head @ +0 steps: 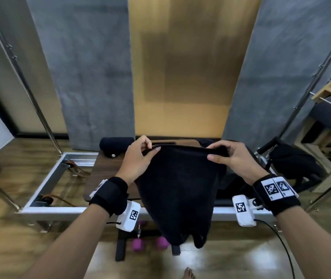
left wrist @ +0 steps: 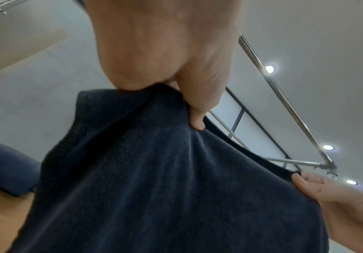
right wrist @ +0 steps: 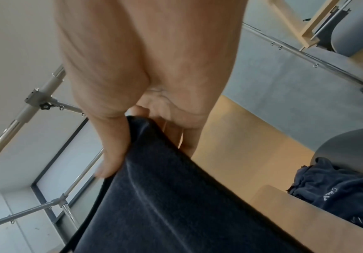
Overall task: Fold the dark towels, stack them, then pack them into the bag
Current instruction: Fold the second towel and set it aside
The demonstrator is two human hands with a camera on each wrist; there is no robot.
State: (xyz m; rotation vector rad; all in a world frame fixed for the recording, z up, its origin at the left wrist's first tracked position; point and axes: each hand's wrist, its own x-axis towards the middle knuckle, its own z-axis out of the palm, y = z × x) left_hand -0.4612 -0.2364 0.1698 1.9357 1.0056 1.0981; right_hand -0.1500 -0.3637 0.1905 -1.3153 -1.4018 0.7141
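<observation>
My left hand (left wrist: 165,51) pinches the top edge of the dark towel (left wrist: 154,179), thumb and fingers curled over its hem. The cloth hangs below my palm. Off to the side, my right hand (left wrist: 338,202) grips the same edge.

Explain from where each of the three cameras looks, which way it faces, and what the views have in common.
Head: on the person's head, facing forward and down; shows both forearms, left hand and right hand holding up the dark towel.
Left wrist: under the left hand, facing up toward the ceiling; palm and fingers pinch the towel's edge.
Right wrist: under the right hand, facing up; fingers grip the towel.
Shared: all three show the towel.
</observation>
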